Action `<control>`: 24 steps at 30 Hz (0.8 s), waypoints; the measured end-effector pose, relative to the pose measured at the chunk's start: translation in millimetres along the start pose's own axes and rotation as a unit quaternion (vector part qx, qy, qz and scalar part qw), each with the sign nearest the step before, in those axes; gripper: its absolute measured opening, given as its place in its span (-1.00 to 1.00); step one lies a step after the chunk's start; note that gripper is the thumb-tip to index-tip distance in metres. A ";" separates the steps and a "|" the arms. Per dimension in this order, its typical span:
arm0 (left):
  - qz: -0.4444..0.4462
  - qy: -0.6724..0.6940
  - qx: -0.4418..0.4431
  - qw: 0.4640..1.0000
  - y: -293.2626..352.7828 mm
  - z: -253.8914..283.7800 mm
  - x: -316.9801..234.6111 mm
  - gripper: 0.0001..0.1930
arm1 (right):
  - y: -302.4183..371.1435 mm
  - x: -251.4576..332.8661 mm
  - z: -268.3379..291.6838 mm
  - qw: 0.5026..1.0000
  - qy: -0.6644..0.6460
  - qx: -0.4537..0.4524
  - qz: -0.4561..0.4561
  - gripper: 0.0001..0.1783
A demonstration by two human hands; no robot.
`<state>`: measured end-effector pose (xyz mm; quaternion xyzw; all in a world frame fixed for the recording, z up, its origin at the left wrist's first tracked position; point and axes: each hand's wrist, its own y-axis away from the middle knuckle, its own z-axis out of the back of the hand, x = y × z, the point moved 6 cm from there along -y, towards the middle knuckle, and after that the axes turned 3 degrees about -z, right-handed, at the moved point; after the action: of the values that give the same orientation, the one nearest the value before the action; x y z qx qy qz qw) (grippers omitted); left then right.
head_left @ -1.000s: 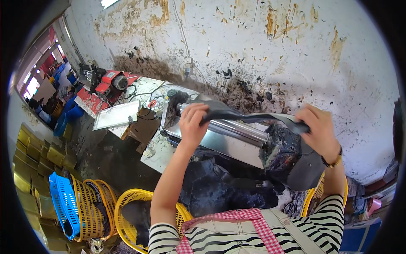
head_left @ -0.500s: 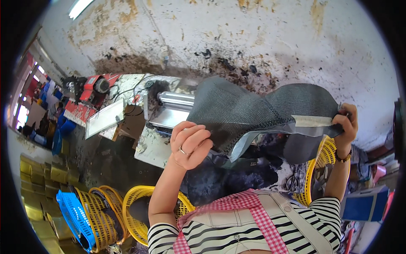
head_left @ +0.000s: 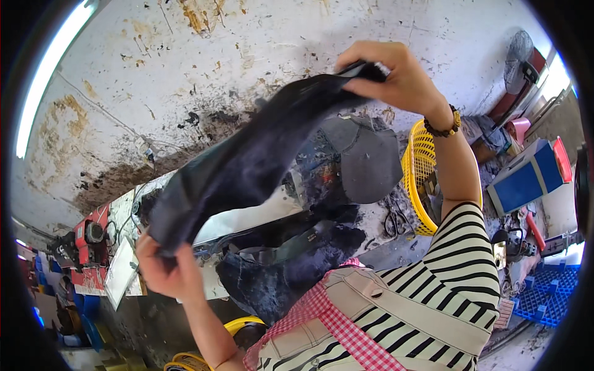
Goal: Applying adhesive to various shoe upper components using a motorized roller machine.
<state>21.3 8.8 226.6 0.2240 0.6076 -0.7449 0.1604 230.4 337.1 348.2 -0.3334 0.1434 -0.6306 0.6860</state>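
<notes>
My left hand (head_left: 167, 272) and right hand (head_left: 402, 77) both pinch the dark, floppy cloth piece (head_left: 247, 164), stretched between them. A loose pinch could drop it onto the dirty surface (head_left: 247, 219) below.

Dark navy fabric piece (head_left: 247, 161): limp, stretched diagonally in mid-air, upper end raised at right, lower end at left, above the cluttered workbench.

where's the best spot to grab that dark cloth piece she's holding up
By its two far ends, as now: the right hand pinches the top end from above, the left hand the bottom end from below. The dark cloth is a long limp strip, so end grips keep it stretched flat.
</notes>
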 end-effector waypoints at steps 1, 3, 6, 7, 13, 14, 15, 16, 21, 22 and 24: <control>0.000 -0.007 -0.010 1.000 -5.2 8.9 3.9 -0.72 | -1.1 5.4 -4.5 1.000 -0.005 0.021 -0.020 -0.72; 0.049 0.003 0.017 0.999 -23.0 17.3 1.7 -0.75 | 0.9 17.1 -13.4 0.998 -0.046 0.046 -0.013 -0.75; 0.033 -0.019 0.051 0.998 -41.6 27.5 -7.5 -0.77 | 7.1 19.5 -9.9 0.992 -0.103 0.065 -0.043 -0.76; 0.023 -0.006 0.088 0.996 -46.3 20.6 -11.6 -0.76 | 13.1 14.3 -6.0 0.989 -0.107 0.065 -0.075 -0.76; -0.158 0.010 0.186 0.970 -61.4 -82.3 -125.2 -0.81 | 19.0 -73.2 23.4 0.943 0.288 -0.164 0.032 -0.73; -0.228 0.021 0.249 0.941 -50.5 -110.6 -149.6 -0.73 | 23.4 -103.3 21.8 0.952 0.259 -0.165 0.000 -0.70; -0.251 0.035 0.323 0.912 -31.3 -134.1 -166.3 -0.61 | 16.6 -128.9 7.8 0.963 0.210 -0.171 -0.014 -0.66; -0.255 0.044 0.373 0.891 -5.2 -158.8 -180.9 -0.64 | 11.4 -159.0 -16.9 0.977 0.149 -0.147 -0.044 -0.66; -0.086 0.267 0.546 0.789 122.9 -255.1 -143.7 -0.48 | 78.1 -249.9 -120.3 0.967 0.175 0.151 -0.103 -0.37; -0.097 0.221 0.561 0.792 131.5 -243.5 -116.9 -0.47 | 105.6 -264.8 -130.7 0.959 0.169 0.204 -0.101 -0.30; 0.011 0.142 0.538 0.831 123.6 -187.2 -47.0 -0.66 | 130.6 -261.5 -115.6 0.950 0.106 0.266 -0.128 -0.08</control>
<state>150.4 164.3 118.3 0.3852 0.1238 -0.9122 -0.0651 216.7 554.1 121.2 -0.0857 -0.0012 -0.7601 0.6442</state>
